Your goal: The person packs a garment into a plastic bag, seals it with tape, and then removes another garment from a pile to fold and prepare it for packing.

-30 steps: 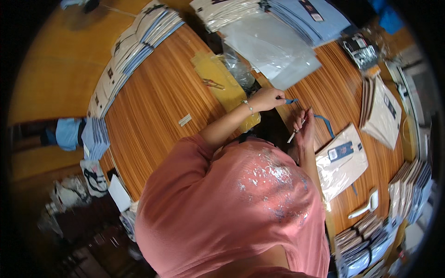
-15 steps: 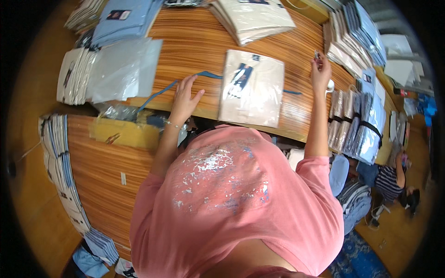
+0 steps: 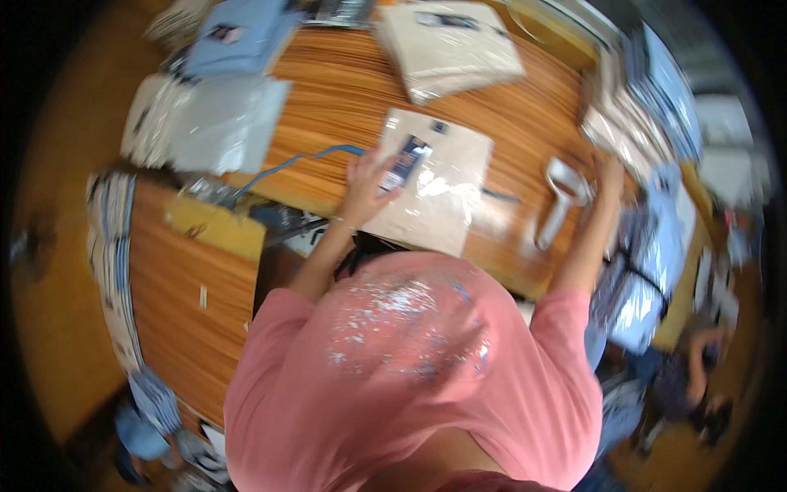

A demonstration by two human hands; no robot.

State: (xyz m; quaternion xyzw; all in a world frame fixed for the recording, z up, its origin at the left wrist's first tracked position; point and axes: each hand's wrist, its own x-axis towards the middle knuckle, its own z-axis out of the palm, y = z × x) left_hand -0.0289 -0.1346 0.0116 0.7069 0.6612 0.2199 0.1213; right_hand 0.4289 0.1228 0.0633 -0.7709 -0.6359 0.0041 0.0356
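A flat beige folded garment in a clear bag [image 3: 447,176], with a dark blue tag, lies tilted at the table's near edge. My left hand [image 3: 370,190] rests on its left edge, fingers spread beside the tag. A blue strap [image 3: 307,156] runs across the table and passes under the bag, showing again on its right. My right hand [image 3: 608,174] is at the right, by the bagged garment stacks; motion blur hides its fingers and anything in them. Just left of it lies a white handled tool with a wide head [image 3: 559,201], whose kind I cannot make out.
A stack of bagged beige garments [image 3: 451,49] stands at the back. Blue garments [image 3: 234,37] and clear-bagged stacks [image 3: 209,123] are at the left. More bagged stacks [image 3: 639,262] line the right side. Beyond them another person [image 3: 684,377] is at the far right.
My left hand has moved right onto the bagged garment, which now lies tilted. My right hand has moved nearer and to the right, from the table's far right. The white tool now shows more fully.
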